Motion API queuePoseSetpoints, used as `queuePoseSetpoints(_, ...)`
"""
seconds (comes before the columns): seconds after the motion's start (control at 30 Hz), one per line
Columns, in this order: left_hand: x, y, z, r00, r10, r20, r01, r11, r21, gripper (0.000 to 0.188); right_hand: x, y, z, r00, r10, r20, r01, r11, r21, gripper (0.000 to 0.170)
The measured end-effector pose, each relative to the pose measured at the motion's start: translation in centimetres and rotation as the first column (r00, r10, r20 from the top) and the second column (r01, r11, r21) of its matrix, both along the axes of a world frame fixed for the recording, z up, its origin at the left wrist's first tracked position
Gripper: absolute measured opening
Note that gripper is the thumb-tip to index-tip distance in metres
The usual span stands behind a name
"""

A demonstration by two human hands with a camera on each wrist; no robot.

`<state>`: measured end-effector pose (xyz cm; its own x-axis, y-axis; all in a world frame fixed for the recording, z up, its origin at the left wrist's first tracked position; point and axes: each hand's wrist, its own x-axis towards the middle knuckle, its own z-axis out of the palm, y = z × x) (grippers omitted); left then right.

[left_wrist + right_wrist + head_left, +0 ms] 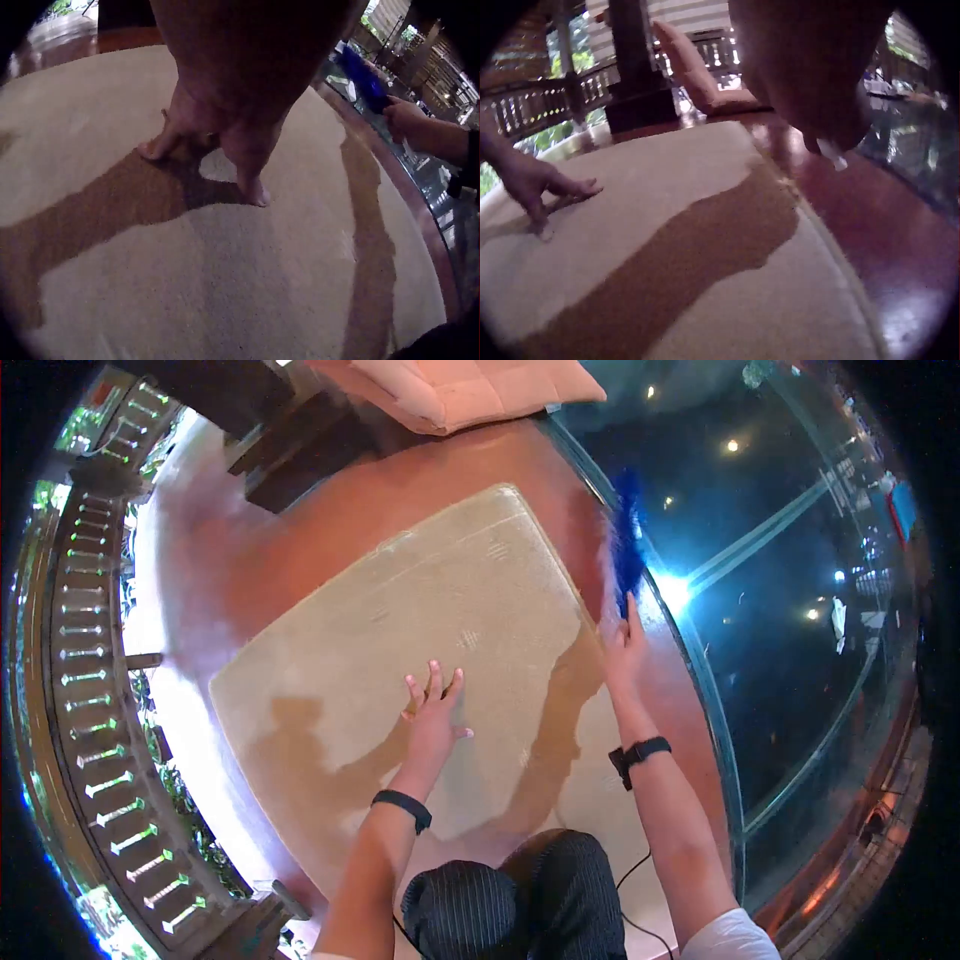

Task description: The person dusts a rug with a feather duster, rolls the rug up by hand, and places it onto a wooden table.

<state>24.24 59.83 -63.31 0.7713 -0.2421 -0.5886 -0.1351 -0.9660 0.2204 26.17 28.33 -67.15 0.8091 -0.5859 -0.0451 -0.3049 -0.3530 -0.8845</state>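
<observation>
My right hand [625,658] grips a blue fluffy duster [627,540], held out past the right edge of the beige mat [400,600], near the glass panel. In the right wrist view a pale handle end [832,154] pokes out below that hand, while the duster's head is hidden there. With fingers spread, my left hand [435,712] rests its fingertips on the middle of the mat. The left wrist view shows its thumb and fingertips down on the fabric, palm raised. Dark bands circle both wrists.
A pink cushioned floor seat [470,395] lies beyond the mat, beside a dark wooden post base [310,455]. Dark reflective glass [780,660] borders the reddish floor [230,570] at right. A wooden railing [90,660] runs along the left. Thin cables [640,925] hang by the knees.
</observation>
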Motion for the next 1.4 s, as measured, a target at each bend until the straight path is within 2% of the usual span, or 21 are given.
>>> queuePoseSetpoints(0.13, -0.6, 0.7, 0.2, 0.998, -0.029, 0.063, 0.031, 0.999, -0.037, 0.115, -6.8, 0.6, 3.1, 0.977, 0.213, -0.004, -0.212, 0.97, -0.116, 0.061)
queuePoseSetpoints(0.2, 0.0, 0.9, 0.7, 0.999, 0.021, -0.031, -0.023, 0.998, -0.066, 0.111, -9.7, 1.6, 4.4, 0.956, 0.29, 0.049, -0.275, 0.941, -0.198, 0.06)
queuePoseSetpoints(0.23, 0.1, 0.9, 0.7, 0.996, 0.035, -0.078, -0.041, 0.996, -0.083, 0.109, -11.5, 2.0, 5.4, 0.956, 0.292, -0.008, -0.292, 0.954, -0.07, 0.061)
queuePoseSetpoints(0.3, 0.6, 3.8, -4.4, 0.994, -0.1, 0.041, 0.105, 0.981, -0.163, 0.103, -14.3, 2.8, 7.4, 0.938, 0.325, -0.119, -0.3, 0.936, 0.187, 0.062)
queuePoseSetpoints(0.33, 0.2, 5.3, -6.0, 0.982, -0.161, 0.098, 0.177, 0.966, -0.19, 0.1, -15.3, 3.2, 9.0, 0.924, 0.348, -0.159, -0.311, 0.925, 0.22, 0.062)
queuePoseSetpoints(0.4, -2.8, 7.6, -3.0, 0.988, -0.156, 0.019, 0.157, 0.979, -0.133, 0.094, -17.5, 4.3, 12.2, 0.881, 0.406, -0.244, -0.329, 0.895, 0.3, 0.062)
queuePoseSetpoints(0.43, -4.6, 9.2, -1.8, 0.989, -0.146, -0.024, 0.143, 0.984, -0.101, 0.091, -18.8, 4.3, 11.2, 0.875, 0.432, -0.219, -0.405, 0.9, 0.159, 0.062)
queuePoseSetpoints(0.5, -10.2, 14.5, -1.4, 0.999, -0.027, 0.045, 0.034, 0.985, -0.17, 0.088, -20.3, 4.1, 7.8, 0.851, 0.498, -0.167, -0.52, 0.844, -0.134, 0.061)
queuePoseSetpoints(0.53, -13.7, 17.6, -1.9, 0.996, 0.038, 0.078, -0.021, 0.978, -0.209, 0.086, -20.2, 5.3, 8.5, 0.827, 0.524, -0.204, -0.553, 0.824, -0.127, 0.058)
queuePoseSetpoints(0.6, -21.6, 24.9, -4.3, 0.926, 0.284, 0.25, -0.207, 0.933, -0.295, 0.093, -19.9, 8.0, 11.0, 0.77, 0.572, -0.283, -0.618, 0.779, -0.106, 0.053)
queuePoseSetpoints(0.67, -28.6, 31.2, -5.1, 0.825, 0.475, 0.306, -0.349, 0.854, -0.386, 0.107, -18.4, 13.2, 13.9, 0.721, 0.632, -0.285, -0.678, 0.729, -0.099, 0.046)
queuePoseSetpoints(0.7, -31.3, 33.6, -4.8, 0.813, 0.519, 0.265, -0.426, 0.84, -0.337, 0.111, -17.5, 15.6, 14.8, 0.694, 0.659, -0.289, -0.707, 0.701, -0.099, 0.043)
queuePoseSetpoints(0.77, -35.4, 36.9, -3.9, 0.769, 0.614, 0.178, -0.573, 0.785, -0.233, 0.119, -15.6, 19.7, 14.0, 0.537, 0.761, -0.364, -0.838, 0.533, -0.12, 0.043)
queuePoseSetpoints(0.83, -35.3, 36.3, -4.7, 0.742, 0.661, 0.116, -0.651, 0.751, -0.111, 0.119, -13.8, 24.3, 13.7, 0.385, 0.827, -0.41, -0.92, 0.381, -0.094, 0.042)
queuePoseSetpoints(0.9, -35.6, 35.6, -5.2, 0.702, 0.705, 0.098, -0.696, 0.709, -0.111, 0.119, -13.2, 29.2, 13.8, 0.229, 0.872, -0.433, -0.969, 0.245, -0.018, 0.041)
queuePoseSetpoints(1.0, -35.8, 35.6, -3.5, 0.649, 0.754, 0.107, -0.731, 0.656, -0.188, 0.115, -13.3, 35.1, 13.8, 0.121, 0.937, -0.327, -0.976, 0.172, 0.133, 0.039)
queuePoseSetpoints(1.1, -34.5, 35.2, -0.8, 0.622, 0.783, 0.026, -0.777, 0.62, -0.108, 0.11, -13.4, 39.4, 12.8, 0.006, 0.898, -0.441, -0.995, 0.049, 0.086, 0.039)
queuePoseSetpoints(1.2, -35.1, 35.2, -0.7, 0.603, 0.796, 0.046, -0.791, 0.604, -0.093, 0.104, -13.4, 42.6, 7.8, -0.166, 0.947, -0.273, -0.974, -0.202, -0.106, 0.044)
queuePoseSetpoints(1.27, -35.6, 35.1, -2.0, 0.612, 0.78, 0.13, -0.775, 0.624, -0.102, 0.1, -14.3, 45.6, 4.6, -0.303, 0.909, -0.285, -0.948, -0.318, -0.008, 0.043)
queuePoseSetpoints(1.3, -36.1, 34.9, -3.1, 0.613, 0.781, 0.121, -0.773, 0.625, -0.113, 0.098, -14.6, 47.0, 3.5, -0.372, 0.881, -0.294, -0.925, -0.377, 0.039, 0.043)
queuePoseSetpoints(1.4, -37.3, 34.9, -5.1, 0.626, 0.777, 0.063, -0.771, 0.629, -0.101, 0.094, -15.7, 50.7, 2.3, -0.477, 0.786, -0.393, -0.874, -0.473, 0.115, 0.042)
